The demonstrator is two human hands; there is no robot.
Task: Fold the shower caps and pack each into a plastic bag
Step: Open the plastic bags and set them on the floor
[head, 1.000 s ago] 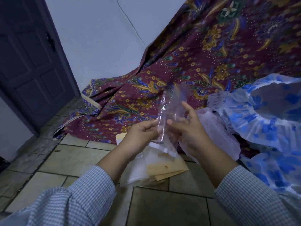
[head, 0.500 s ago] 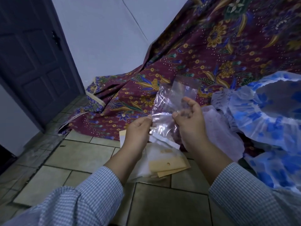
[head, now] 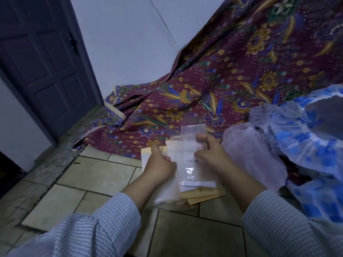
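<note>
1. Clear plastic bag (head: 193,143) held upright between both hands, over a stack of bags and tan cards (head: 202,191) on the tiled floor (head: 92,173); motion blur softens its edges.
2. Left hand (head: 160,165) at 9 o'clock of the bag, fingers curled, gripping the bag's left edge.
3. Right hand (head: 211,154) at 3 o'clock of the bag, thumb and fingers pinching its right side.
4. Pale pink shower cap (head: 254,156) lying loose at 3 o'clock of the right hand, just beside it, not touched by either hand.
5. Blue flowered shower caps (head: 306,138) heaped farther out at 3 o'clock, touching the pink one.
6. Maroon flowered cloth (head: 232,75) draped at 12 o'clock, spreading down onto the floor behind the stack.
7. Dark panelled door (head: 46,71) at 10 o'clock, pale wall (head: 130,43) between door and cloth.
8. Blue checked sleeves (head: 104,225) on both forearms, at 6 o'clock.
</note>
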